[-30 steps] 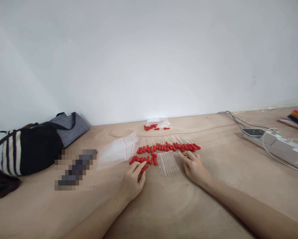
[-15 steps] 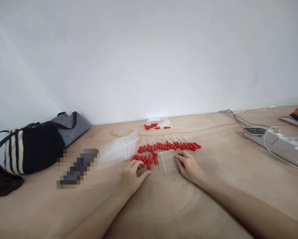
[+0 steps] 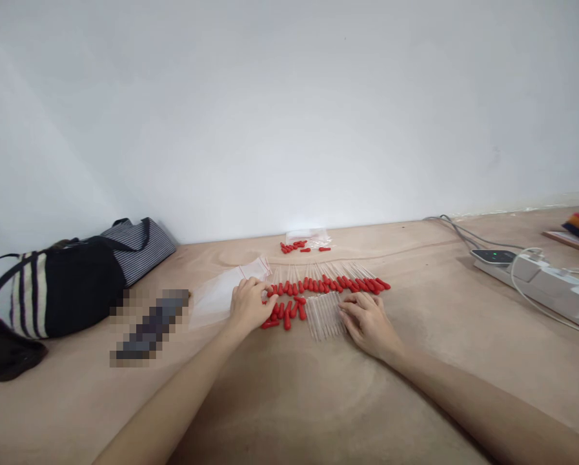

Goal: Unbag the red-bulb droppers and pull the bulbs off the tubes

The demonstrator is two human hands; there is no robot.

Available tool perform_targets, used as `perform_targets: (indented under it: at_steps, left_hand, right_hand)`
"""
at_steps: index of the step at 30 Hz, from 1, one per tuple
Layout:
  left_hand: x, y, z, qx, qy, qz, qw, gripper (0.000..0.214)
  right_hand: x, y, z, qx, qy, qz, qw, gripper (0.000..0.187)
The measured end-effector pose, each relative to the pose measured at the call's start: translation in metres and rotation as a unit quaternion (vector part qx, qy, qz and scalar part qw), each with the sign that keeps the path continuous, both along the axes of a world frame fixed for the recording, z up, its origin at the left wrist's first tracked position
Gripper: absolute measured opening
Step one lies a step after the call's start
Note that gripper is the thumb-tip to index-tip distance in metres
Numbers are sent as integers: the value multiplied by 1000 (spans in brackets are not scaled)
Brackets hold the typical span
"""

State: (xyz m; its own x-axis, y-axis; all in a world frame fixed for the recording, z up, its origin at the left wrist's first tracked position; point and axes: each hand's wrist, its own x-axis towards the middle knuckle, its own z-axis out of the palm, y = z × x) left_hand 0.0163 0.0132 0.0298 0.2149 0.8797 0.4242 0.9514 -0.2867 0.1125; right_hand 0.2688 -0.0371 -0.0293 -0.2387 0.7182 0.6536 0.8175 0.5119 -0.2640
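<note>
My left hand (image 3: 250, 305) is at the left end of a row of droppers, thumb and fingers apart, fingertips by the red bulbs. Those droppers (image 3: 325, 283) lie side by side, their clear stems pointing to the wall. Nearer to me is a small heap of loose red rubber bulbs (image 3: 287, 315), partly behind my left thumb. A bundle of clear, thin tubes (image 3: 325, 318) lies to the right of the heap. At its right edge rests my right hand (image 3: 370, 326), fingers loosely bent and touching the outermost tubes.
Clear zip bags (image 3: 216, 294) lie left of the droppers. More red bulbs (image 3: 294, 246) sit by a small plastic bag (image 3: 307, 236) near the wall. A black bag (image 3: 83, 284) and a pixelated dark object (image 3: 151, 326) are at left, a power strip (image 3: 550, 284) with cables at right.
My left hand has moved up and left, from the loose bulbs to the end of the dropper row. One bulb now lies sideways at the heap's front. My right hand has barely shifted.
</note>
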Motion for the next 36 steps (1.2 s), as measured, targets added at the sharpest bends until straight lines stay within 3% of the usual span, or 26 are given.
perform_targets:
  at_steps: [4, 9, 16, 19, 23, 28, 33, 36]
  left_hand:
    - [8, 20, 3, -53, 66, 4, 996, 15]
    - [16, 27, -2, -45, 76, 7, 996, 13]
    - [12, 24, -3, -4, 34, 45, 998, 16]
    - [4, 10, 0, 64, -27, 43, 997, 11]
    - [3, -20, -1, 161, -81, -58, 982, 10]
    - [20, -51, -15, 154, -81, -217, 961, 11]
    - [32, -58, -27, 143, -84, -262, 951, 11]
    - [35, -56, -28, 125, -89, -261, 953, 10]
  right_hand:
    - [3, 1, -1, 19, 0, 1, 1000, 19]
    - [4, 2, -2, 27, -10, -4, 1000, 19]
    - [4, 2, 0, 25, 6, 19, 999, 20]
    - [4, 1, 0, 48, 9, 25, 998, 21]
    - [-2, -4, 3, 108, -7, 18, 994, 24]
    - [-14, -9, 13, 172, -53, 15, 984, 29]
    - [-17, -4, 11, 183, -72, 45, 980, 16]
    - [-16, -2, 7, 173, -94, 48, 979, 24]
